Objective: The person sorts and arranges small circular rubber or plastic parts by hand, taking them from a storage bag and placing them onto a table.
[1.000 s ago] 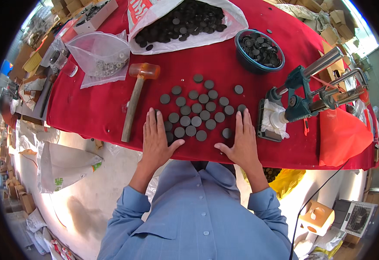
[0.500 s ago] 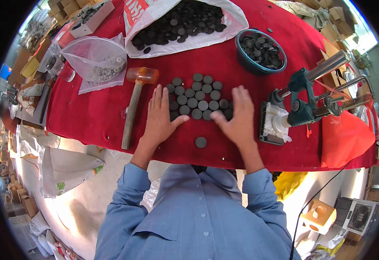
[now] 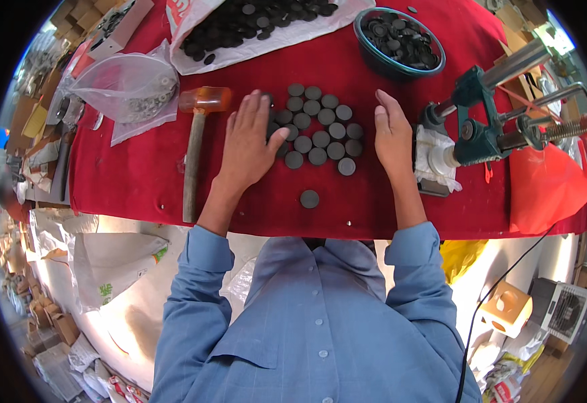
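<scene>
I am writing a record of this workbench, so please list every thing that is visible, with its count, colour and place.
dark discs: a packed group, dark grey, between the hands
single disc: one, dark grey, near the table's front edge
mallet: one, orange head, wooden handle, beside the left hand
bowl: one, teal, holds discs, far right
white sack: one, holds discs, far centre
clear bag: one, holds small metal parts, far left
hand press: one, green, right
red cloth: one, covers the table
left hand: flat, open
right hand: on edge, open
</scene>
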